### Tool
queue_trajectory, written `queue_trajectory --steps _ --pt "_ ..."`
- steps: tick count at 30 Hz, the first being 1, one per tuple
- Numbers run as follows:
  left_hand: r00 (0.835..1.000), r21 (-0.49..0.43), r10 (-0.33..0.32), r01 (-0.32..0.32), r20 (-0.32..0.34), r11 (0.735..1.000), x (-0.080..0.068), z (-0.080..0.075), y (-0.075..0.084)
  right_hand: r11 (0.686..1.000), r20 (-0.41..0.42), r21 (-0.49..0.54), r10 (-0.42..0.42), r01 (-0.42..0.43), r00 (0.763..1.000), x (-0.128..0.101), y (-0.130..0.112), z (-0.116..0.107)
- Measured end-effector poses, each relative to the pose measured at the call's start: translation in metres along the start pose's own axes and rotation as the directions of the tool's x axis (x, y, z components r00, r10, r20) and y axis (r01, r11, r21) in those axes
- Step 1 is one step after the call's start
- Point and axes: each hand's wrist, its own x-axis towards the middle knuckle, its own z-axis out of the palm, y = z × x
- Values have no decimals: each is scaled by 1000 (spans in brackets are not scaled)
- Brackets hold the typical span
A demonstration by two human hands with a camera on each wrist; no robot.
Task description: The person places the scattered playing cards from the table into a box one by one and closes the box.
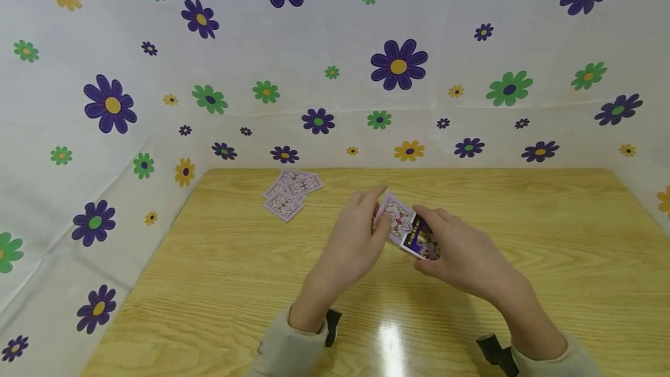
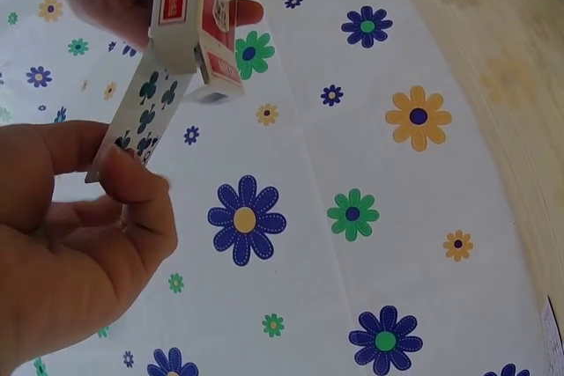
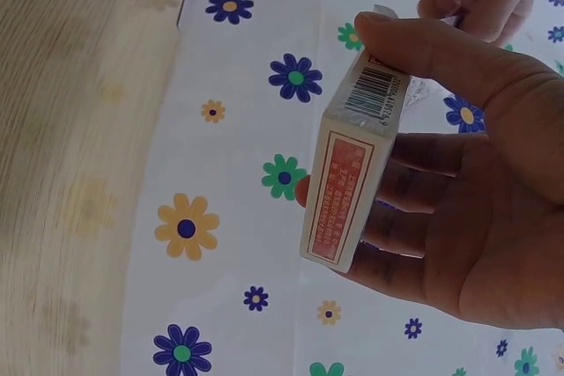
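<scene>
Red-sided card box (image 3: 348, 187) (barcode on end)

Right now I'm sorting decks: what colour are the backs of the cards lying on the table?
Pale purple patterned backs on the loose cards; the head view shows them best.

Light wooden table (image 1: 209, 284), glare spot near front edge; white flower-print sheet (image 1: 157, 45) draped behind and on both sides.
</scene>
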Motion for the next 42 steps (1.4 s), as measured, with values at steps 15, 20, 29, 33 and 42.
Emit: queue_trajectory --steps 15,20,29,33,42 --pt "989 201 132 -116 -64 973 -3 20 7 1000 -15 10 2 -2 1000 -1 3 1" --pt "986 277 163 -149 -26 949 -6 27 8 1000 -33 18 -11 12 999 -1 3 0" --pt "982 375 187 -184 28 909 -8 34 9 1000 -38 4 -24 24 999 -3 4 0" --pt "982 360 179 -186 54 914 -9 33 9 1000 -36 0 -27 27 999 -2 4 0" --pt "985 133 148 -136 -84 982 -2 12 -6 1000 -6 9 11 -11 1000 0 3 -1"
